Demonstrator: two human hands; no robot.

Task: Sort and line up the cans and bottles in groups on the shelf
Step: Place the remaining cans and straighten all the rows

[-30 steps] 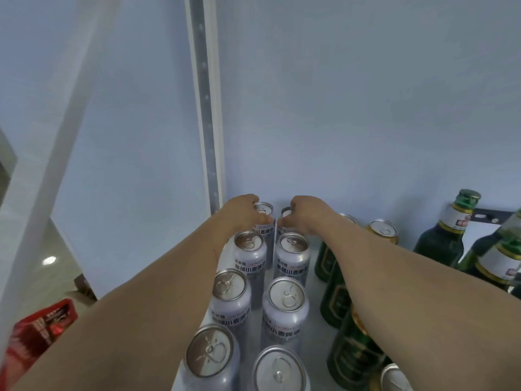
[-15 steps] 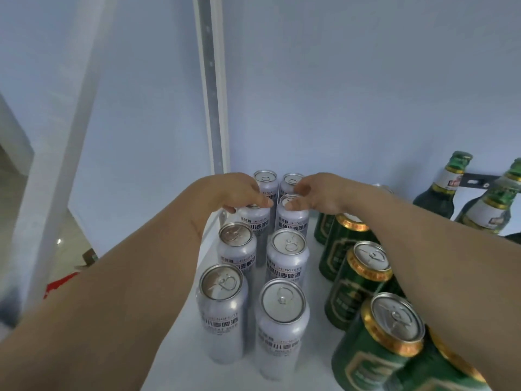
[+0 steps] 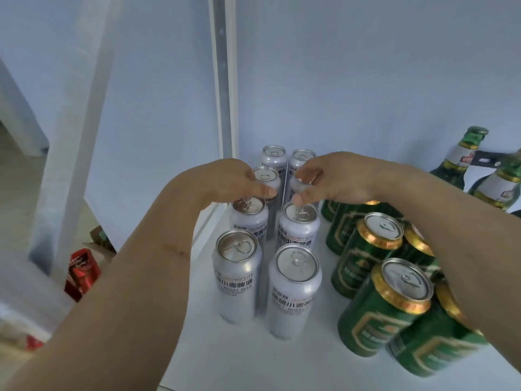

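Shelf (image 3: 242, 359): white surface across the lower frame, carrying every can and bottle.
Green cans (image 3: 386, 309): cluster at lower right, gold rims, upright, packed close together.
Silver cans (image 3: 293, 292): two parallel columns at centre, four rows deep, upright.
Green bottles (image 3: 462, 162): at right edge, white labels, behind the green cans.
Left hand (image 3: 225, 182): fingers curled round a silver can in the third row.
Right hand (image 3: 332, 179): fingers curled round the neighbouring silver can of that row.
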